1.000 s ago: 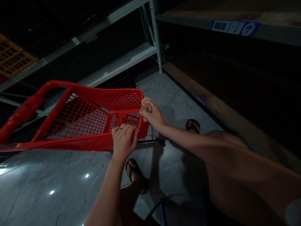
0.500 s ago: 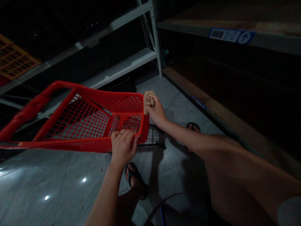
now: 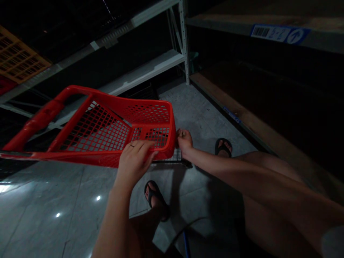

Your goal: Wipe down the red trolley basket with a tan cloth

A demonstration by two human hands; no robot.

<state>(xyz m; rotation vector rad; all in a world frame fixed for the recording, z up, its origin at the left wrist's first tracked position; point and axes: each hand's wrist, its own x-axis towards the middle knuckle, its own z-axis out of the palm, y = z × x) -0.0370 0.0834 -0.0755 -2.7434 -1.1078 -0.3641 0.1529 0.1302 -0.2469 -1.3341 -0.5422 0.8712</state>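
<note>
A red plastic shopping cart (image 3: 174,118) with a mesh basket stands before me, its handle to the left. My left hand (image 3: 131,159) is closed over the near side rim of the basket, close to its front corner; a ring shows on one finger. Low against the outside of the cart's front end is my right hand (image 3: 185,141), fingers curled. The tan cloth seen in that hand earlier is almost wholly hidden now, between the fingers and the red plastic. Inside the basket I see only its mesh walls and floor.
White metal shelving (image 3: 161,66) runs behind the cart, with an orange crate (image 3: 21,53) at upper left. A wooden-edged shelf (image 3: 228,34) with a blue-and-white label (image 3: 279,34) stands on the right. My sandalled feet (image 3: 156,197) are on the grey tiled floor (image 3: 88,215).
My right hand has moved down from the basket's front rim to the outer front face, taking the cloth mostly out of sight. My left hand has shifted slightly, still on the side rim.
</note>
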